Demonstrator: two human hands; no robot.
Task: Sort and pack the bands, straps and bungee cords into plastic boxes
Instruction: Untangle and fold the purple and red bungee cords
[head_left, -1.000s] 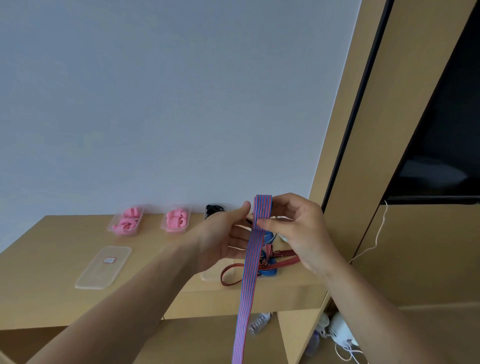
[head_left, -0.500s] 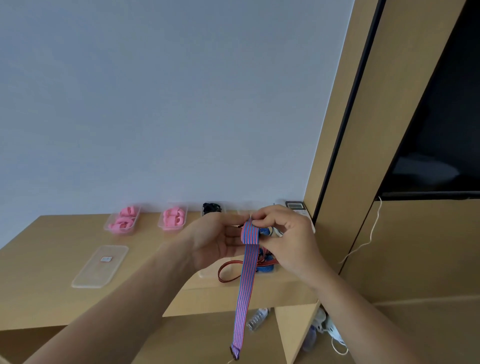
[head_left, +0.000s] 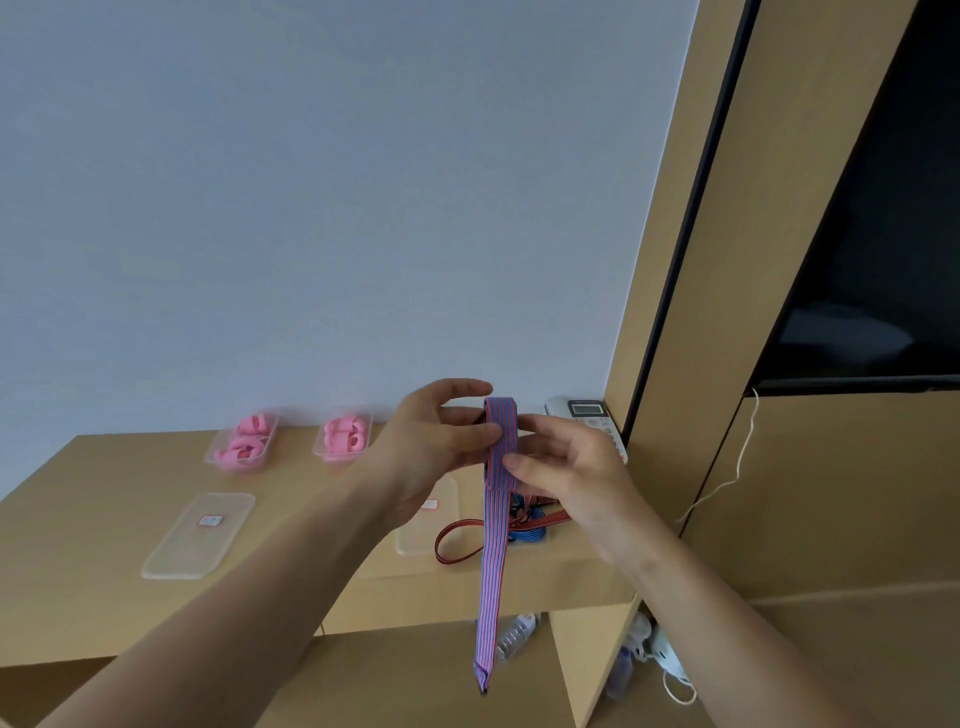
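Strap (head_left: 500, 452) folded, pinched between left hand (head_left: 436, 447) and right hand (head_left: 566, 467).

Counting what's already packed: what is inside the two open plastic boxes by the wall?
Both boxes hold rolled pink bands. How many bands is unclear; lower layers are covered.

A white phone (head_left: 589, 421) with a small screen sits on the tabletop (head_left: 83, 525) at 3 o'clock, by the wall. A thin white cord (head_left: 737, 467) hangs down the wood panel. A white power strip (head_left: 517, 631) lies below.
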